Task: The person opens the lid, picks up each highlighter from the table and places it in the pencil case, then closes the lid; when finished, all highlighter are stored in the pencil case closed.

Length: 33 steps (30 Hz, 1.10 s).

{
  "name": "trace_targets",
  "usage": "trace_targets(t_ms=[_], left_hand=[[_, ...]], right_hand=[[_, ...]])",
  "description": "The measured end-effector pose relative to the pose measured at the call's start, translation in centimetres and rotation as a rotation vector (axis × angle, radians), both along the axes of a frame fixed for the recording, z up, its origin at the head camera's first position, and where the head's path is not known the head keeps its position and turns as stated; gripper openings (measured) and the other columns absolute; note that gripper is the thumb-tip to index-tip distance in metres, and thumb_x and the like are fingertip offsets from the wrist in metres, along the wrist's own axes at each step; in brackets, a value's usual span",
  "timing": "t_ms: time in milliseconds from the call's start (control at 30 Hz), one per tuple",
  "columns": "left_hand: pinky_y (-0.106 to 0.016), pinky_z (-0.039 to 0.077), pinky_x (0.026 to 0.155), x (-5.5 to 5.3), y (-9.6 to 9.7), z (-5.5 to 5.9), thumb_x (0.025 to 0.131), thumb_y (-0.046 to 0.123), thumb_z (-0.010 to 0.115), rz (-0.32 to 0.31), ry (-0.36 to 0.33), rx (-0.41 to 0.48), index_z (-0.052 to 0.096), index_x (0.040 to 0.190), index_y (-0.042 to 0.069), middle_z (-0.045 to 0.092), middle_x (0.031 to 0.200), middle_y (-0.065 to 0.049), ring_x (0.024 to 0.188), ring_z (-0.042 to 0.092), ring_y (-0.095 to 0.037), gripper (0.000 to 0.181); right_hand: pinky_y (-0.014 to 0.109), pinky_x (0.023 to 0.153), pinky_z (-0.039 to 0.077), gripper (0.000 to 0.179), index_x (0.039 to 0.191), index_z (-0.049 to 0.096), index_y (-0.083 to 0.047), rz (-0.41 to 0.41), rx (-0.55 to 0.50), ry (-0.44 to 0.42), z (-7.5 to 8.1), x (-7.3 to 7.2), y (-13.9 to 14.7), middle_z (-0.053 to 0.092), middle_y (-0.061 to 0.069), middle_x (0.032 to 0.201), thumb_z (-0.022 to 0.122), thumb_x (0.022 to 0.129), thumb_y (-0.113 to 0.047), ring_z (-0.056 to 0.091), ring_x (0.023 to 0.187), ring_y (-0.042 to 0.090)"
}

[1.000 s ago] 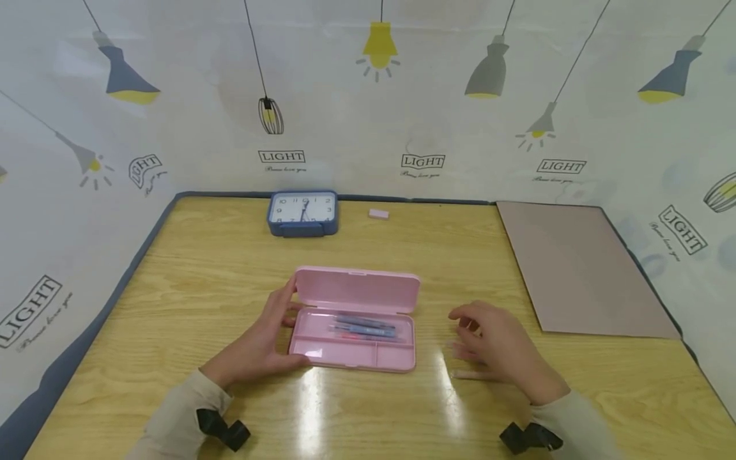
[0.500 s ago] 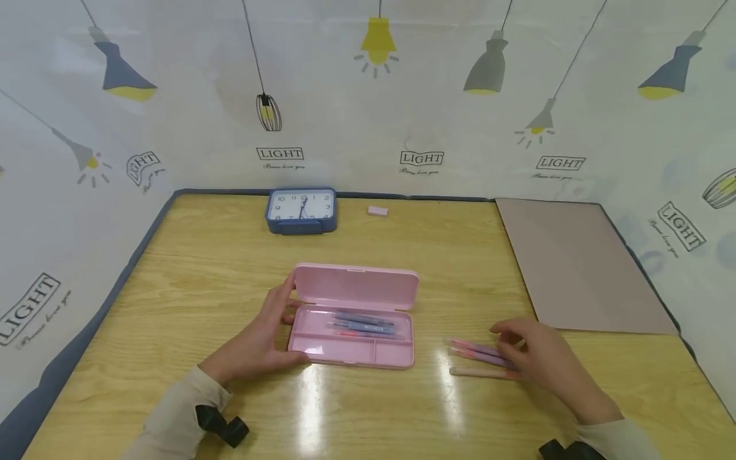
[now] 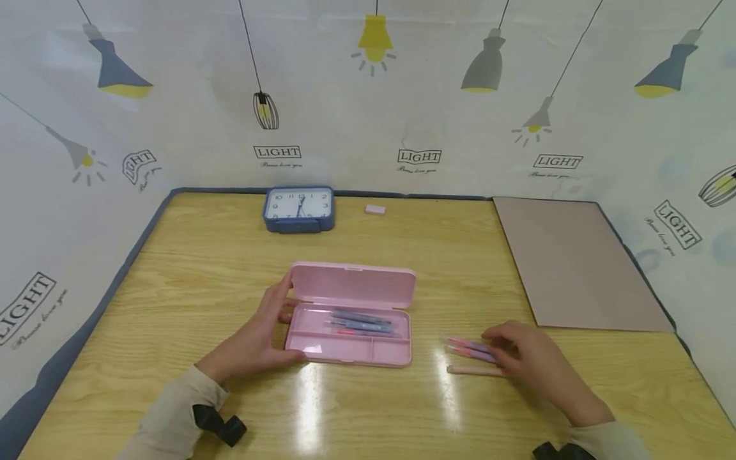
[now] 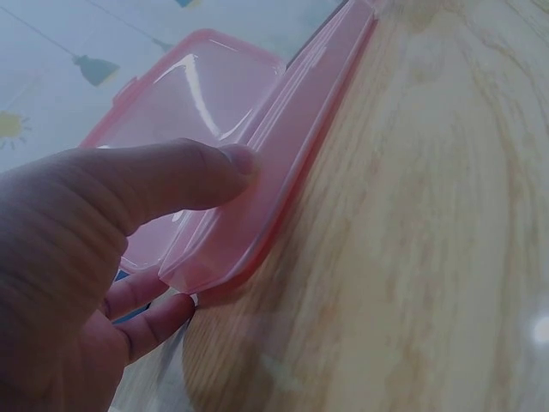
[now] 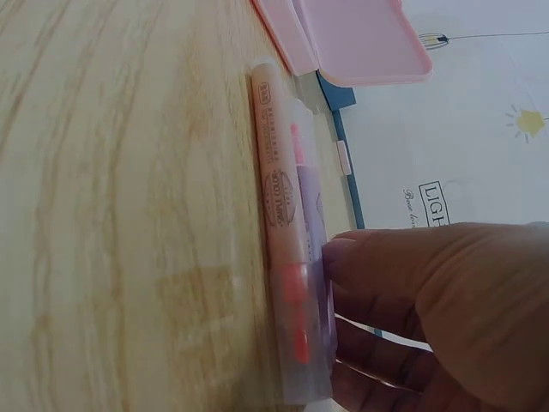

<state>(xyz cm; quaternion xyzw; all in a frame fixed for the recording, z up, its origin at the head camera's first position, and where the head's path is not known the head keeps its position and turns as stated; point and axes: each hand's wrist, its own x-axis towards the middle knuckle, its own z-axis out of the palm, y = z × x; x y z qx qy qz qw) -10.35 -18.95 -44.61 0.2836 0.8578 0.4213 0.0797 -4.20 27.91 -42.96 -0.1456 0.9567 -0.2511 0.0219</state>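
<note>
A pink pencil case [image 3: 330,351] lies with its lid [image 3: 353,287] raised, several pens [image 3: 362,323] in its long rear compartment. My left hand [image 3: 255,342] grips its left end; in the left wrist view the thumb [image 4: 184,176] presses the front wall, other fingertips behind the corner. To the right of the case, my right hand [image 3: 535,364] pinches the purple highlighters [image 3: 477,352] near their right ends. A peach highlighter [image 5: 281,180] lies alongside on the table, nearer to me. The right thumb [image 5: 369,257] touches a purple barrel; the other fingers are partly hidden behind it.
A blue clock [image 3: 299,209] and a small pink eraser [image 3: 375,209] are at the back of the wooden table [image 3: 218,268]. A flat greyish-pink board [image 3: 581,262] occupies the right rear. Printed fabric [image 3: 322,76] walls in the back and sides.
The right hand has shifted right and towards me, from over the highlighters' left part to their right ends, uncovering them. The left hand keeps its grip on the pencil case.
</note>
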Motion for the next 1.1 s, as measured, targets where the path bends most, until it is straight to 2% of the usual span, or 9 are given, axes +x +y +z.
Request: trace_targets(t_ms=[167, 267, 533, 800, 1100], left_hand=[[-0.041, 0.054, 0.097, 0.07, 0.05, -0.07, 0.069, 0.027, 0.09, -0.002, -0.006, 0.008, -0.011, 0.158, 0.028, 0.018, 0.157, -0.013, 0.122, 0.054, -0.024, 0.136], [-0.041, 0.054, 0.097, 0.14, 0.05, -0.09, 0.069, 0.028, 0.09, 0.001, -0.013, 0.001, -0.012, 0.158, 0.029, 0.018, 0.157, -0.013, 0.121, 0.055, -0.024, 0.135], [-0.041, 0.055, 0.096, 0.17, 0.08, 0.04, 0.069, 0.027, 0.09, 0.004, -0.022, -0.005, -0.012, 0.158, 0.03, 0.019, 0.156, -0.011, 0.116, 0.057, -0.023, 0.136], [-0.041, 0.055, 0.096, 0.07, 0.04, -0.21, 0.068, 0.027, 0.091, 0.007, -0.014, 0.0, -0.012, 0.158, 0.029, 0.02, 0.156, -0.013, 0.117, 0.056, -0.025, 0.137], [-0.041, 0.055, 0.095, 0.1, 0.0, -0.12, 0.069, 0.028, 0.091, 0.01, -0.012, -0.01, -0.012, 0.158, 0.03, 0.02, 0.156, -0.01, 0.116, 0.058, -0.023, 0.136]], right_hand=[[0.029, 0.071, 0.056, 0.02, 0.104, 0.073, -0.012, 0.007, 0.062, 0.061, -0.15, -0.14, -0.05, 0.071, -0.003, 0.098, 0.076, 0.084, -0.011, 0.065, 0.084, 0.011], [0.028, 0.069, 0.055, 0.018, 0.102, 0.074, -0.014, 0.009, 0.078, 0.087, -0.19, -0.24, -0.09, 0.07, -0.006, 0.096, 0.076, 0.084, -0.01, 0.063, 0.082, 0.008], [0.021, 0.061, 0.046, 0.017, 0.097, 0.075, -0.021, 0.031, 0.071, 0.099, -0.27, -0.33, -0.13, 0.066, -0.014, 0.089, 0.075, 0.085, -0.009, 0.05, 0.072, -0.003], [0.021, 0.061, 0.047, 0.018, 0.097, 0.075, -0.021, 0.047, 0.072, 0.127, -0.48, -0.36, -0.04, 0.065, -0.014, 0.088, 0.075, 0.084, -0.008, 0.051, 0.072, -0.004], [0.02, 0.059, 0.045, 0.018, 0.099, 0.074, -0.02, 0.029, 0.041, 0.106, -0.04, -0.28, -0.1, 0.064, -0.014, 0.088, 0.074, 0.086, -0.009, 0.048, 0.07, -0.005]])
